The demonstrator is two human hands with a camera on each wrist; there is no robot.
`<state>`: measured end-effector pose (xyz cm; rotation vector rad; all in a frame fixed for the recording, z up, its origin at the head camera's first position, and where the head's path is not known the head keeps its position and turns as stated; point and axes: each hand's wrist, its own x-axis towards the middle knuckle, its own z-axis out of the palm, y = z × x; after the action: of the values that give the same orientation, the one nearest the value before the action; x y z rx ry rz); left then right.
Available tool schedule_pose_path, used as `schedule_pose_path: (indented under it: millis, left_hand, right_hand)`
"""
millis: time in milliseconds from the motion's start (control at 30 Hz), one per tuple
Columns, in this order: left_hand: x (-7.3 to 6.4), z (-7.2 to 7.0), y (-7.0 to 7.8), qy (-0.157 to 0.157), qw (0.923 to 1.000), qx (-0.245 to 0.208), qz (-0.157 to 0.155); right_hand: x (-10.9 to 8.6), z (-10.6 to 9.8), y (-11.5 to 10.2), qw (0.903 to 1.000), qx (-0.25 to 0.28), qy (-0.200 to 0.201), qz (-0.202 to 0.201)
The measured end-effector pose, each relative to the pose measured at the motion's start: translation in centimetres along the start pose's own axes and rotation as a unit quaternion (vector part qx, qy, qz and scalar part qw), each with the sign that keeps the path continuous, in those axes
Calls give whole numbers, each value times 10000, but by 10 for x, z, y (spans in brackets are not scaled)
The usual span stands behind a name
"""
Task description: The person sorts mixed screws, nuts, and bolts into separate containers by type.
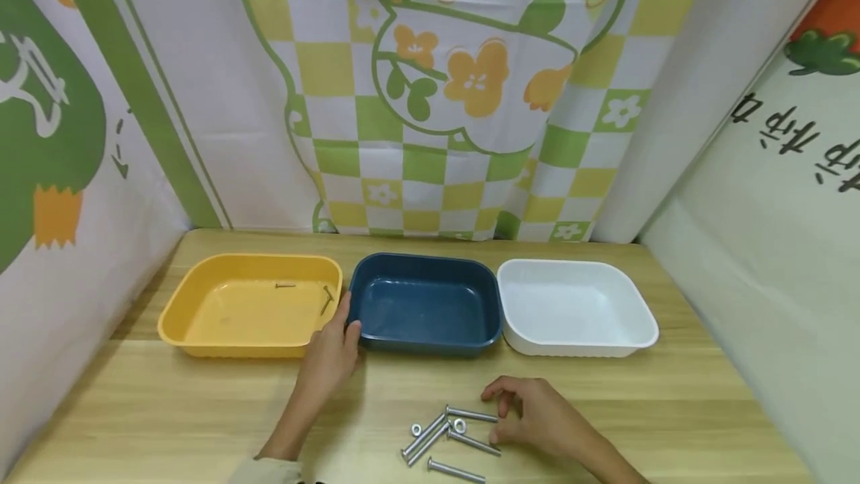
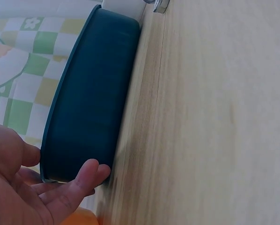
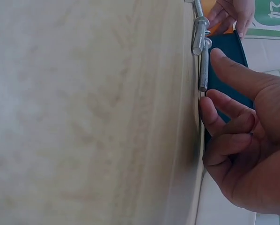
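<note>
My left hand (image 1: 334,346) touches the left end of the dark blue bin (image 1: 430,343), its fingers between that bin and the yellow bin (image 1: 248,352). In the left wrist view, the fingertips (image 2: 87,172) rest against the blue bin's corner. Several silver bolts (image 1: 457,471) lie loose on the table with two hex nuts (image 1: 416,430). My right hand (image 1: 537,417) is just right of this pile, fingers loosely bent. In the right wrist view, a gap separates thumb and fingers near the tip of one bolt (image 3: 204,70); nothing is gripped.
To the right of the blue bin stands a white bin (image 1: 578,349). Small screws (image 1: 285,286) lie inside the yellow bin. The wooden table (image 1: 168,409) is bounded by a patterned curtain (image 1: 430,163) behind and printed cloth at both sides.
</note>
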<state>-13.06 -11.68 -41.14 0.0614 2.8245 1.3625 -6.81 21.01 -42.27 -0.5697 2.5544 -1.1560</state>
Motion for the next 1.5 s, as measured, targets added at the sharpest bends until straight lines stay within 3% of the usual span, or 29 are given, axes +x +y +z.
schedule_pose_path:
  millis: [433, 933, 1267, 1500]
  left_hand:
    - [3, 1, 0, 115, 9998, 190, -21]
    - [3, -1, 1, 78, 9996, 199, -174]
    - [8, 0, 3, 153, 9998, 124, -78]
    - [6, 0, 0, 97, 9998, 117, -126]
  right_hand:
    - [11, 1, -1, 9992, -363, 87, -123]
    - [20, 9, -4, 9986, -297, -30, -435]
    - [22, 5, -6, 9978, -185, -81, -626]
    - [21, 9, -7, 9951, -374, 51, -915]
